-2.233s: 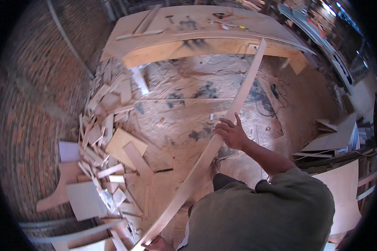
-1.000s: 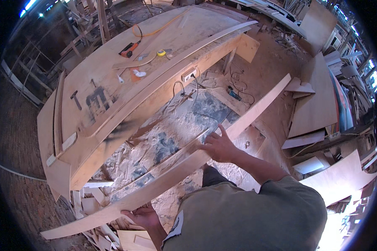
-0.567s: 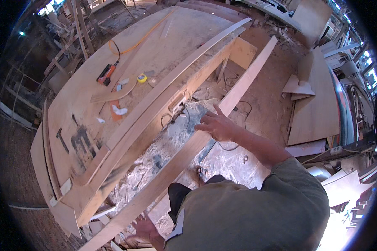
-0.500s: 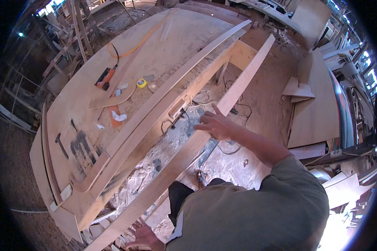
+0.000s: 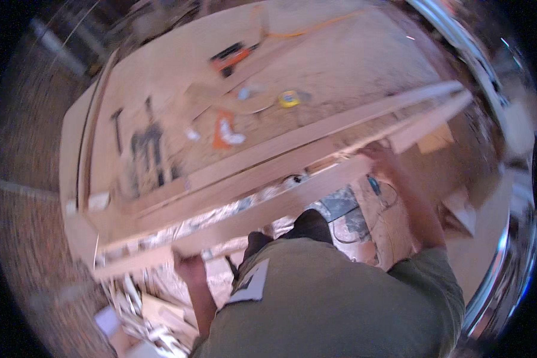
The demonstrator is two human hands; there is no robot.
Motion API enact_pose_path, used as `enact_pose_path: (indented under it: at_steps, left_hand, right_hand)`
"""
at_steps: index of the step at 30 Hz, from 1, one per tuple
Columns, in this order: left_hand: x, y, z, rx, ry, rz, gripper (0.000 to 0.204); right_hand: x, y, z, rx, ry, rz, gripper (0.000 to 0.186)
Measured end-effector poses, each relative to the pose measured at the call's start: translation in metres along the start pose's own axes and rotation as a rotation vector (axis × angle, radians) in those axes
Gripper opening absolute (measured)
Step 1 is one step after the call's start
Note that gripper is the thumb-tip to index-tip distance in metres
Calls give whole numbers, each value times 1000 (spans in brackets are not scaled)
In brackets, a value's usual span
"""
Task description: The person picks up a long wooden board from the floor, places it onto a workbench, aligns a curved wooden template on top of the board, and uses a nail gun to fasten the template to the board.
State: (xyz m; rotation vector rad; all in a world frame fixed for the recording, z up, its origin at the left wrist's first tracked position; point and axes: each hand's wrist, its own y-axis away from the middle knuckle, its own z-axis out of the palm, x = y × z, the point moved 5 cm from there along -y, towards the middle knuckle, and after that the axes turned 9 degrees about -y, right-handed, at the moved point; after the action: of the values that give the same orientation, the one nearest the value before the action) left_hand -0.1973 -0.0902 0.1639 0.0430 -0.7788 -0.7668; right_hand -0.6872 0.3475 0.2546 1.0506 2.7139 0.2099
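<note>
A long pale wooden plank runs slantwise across the front of me, from low on the left to higher on the right. My left hand is closed on its lower edge near the left end, the fingers partly hidden behind it. Farther along, my right hand grips the plank from above, somewhat smeared by motion. Just beyond lies the edge of a large wooden worktable, with a long wooden strip along that edge. The plank is close to the table's side; whether they touch, I cannot tell.
On the table lie an orange and black power tool with an orange hose, a yellow tape measure, a hammer and dark clamp-like tools. Wood offcuts are heaped on the floor at lower left.
My left hand has come up from below and taken hold of the plank. The plank has swung flatter and closer to the table edge. My view has turned to the left.
</note>
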Motion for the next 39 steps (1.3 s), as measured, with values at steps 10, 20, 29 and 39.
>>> enact_pose_path:
  at_steps: [10, 20, 29, 39]
  left_hand:
    - [-132, -37, 113, 357, -42, -87, 33]
    - [-228, -68, 160, 399, -31, -71, 28]
    - [-313, -76, 198, 268, -90, -124, 38]
    - [-231, -60, 291, 2, -1392, -94, 33]
  right_hand:
    - [174, -88, -17, -27, 124, 33, 77]
    - [405, -149, 45, -42, 383, 139, 92]
    - [104, -148, -13, -278, -32, -342, 101]
    - [192, -138, -11, -156, 4, -151, 76]
